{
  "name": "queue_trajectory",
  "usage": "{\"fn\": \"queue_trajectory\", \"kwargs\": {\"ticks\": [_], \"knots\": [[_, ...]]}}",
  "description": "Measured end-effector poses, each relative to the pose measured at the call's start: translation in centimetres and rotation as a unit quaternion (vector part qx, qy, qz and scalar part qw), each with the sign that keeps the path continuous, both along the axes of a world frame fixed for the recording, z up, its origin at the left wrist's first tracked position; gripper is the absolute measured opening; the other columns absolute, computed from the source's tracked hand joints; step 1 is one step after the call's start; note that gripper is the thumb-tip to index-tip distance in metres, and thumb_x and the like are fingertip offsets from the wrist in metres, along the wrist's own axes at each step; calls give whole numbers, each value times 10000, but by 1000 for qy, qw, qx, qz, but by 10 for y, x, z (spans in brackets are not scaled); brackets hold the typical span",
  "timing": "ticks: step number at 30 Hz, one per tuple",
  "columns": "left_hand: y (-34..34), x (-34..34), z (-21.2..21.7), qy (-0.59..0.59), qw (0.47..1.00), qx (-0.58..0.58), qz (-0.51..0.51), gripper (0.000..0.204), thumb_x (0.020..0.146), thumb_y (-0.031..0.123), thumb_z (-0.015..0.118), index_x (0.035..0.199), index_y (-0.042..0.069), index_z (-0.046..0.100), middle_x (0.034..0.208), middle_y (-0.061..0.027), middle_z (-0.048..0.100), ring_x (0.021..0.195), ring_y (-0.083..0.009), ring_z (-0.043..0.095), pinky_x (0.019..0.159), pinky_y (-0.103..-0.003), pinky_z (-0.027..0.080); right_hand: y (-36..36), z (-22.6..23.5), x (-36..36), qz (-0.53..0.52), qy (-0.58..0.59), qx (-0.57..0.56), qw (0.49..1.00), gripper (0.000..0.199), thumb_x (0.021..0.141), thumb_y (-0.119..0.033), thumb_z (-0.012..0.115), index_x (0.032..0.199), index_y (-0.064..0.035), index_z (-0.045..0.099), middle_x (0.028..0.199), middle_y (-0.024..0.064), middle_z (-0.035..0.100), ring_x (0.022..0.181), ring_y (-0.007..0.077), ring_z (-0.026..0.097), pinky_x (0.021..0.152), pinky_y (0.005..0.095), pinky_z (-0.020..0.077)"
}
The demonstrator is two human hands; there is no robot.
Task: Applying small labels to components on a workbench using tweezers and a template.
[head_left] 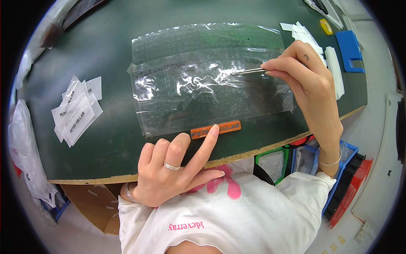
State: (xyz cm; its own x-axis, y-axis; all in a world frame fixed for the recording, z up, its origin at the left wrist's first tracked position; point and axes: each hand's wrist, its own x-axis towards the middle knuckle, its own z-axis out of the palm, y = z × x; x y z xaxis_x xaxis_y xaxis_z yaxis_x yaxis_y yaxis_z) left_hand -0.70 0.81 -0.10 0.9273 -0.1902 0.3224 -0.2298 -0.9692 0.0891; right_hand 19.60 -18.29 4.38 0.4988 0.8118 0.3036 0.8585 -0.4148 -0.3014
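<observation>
My right hand (pixel 311 80) pinches a pair of thin metal tweezers (pixel 250 71) over the clear plastic sheets on the table. Their tips point left and meet a shiny, wrinkled clear sheet (pixel 203 103), which carries rows of small raised or cut letters. It overlaps another clear sheet (pixel 169 40) behind it. By the table's near edge lies an orange block (pixel 230 126) with dark lettering. The index fingertip of my left hand (pixel 169 169) rests on this block, thumb stretched out and the other fingers bent, gripping nothing.
White printed slips (pixel 80 118) lie in a loose pile on the left of the green table (pixel 110 152). White strips (pixel 304 36), a yellow ring (pixel 326 26) and a blue plastic piece (pixel 350 51) are at the right. A red basket (pixel 351 194) stands below the edge.
</observation>
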Motion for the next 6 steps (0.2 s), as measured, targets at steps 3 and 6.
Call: {"fn": "queue_trajectory", "kwargs": {"ticks": [3,6], "knots": [[0,0,0,5,1000,4,-1,662,793,676,581,1237,197,691,909,-42,418,683,-174,421,571,-320,360,-2,0,-2,-7,-4,-10,1000,168,765,65,690,914,-14,693,838,68,528,763,198,568,635,296,457],[0,0,-1,-3,1000,6,-2,662,795,678,578,1236,196,692,913,-45,419,684,-172,421,570,-322,360,-6,-5,-9,4,-29,14,999,142,789,62,671,909,-12,693,834,76,516,805,214,566,659,297,461]]}}
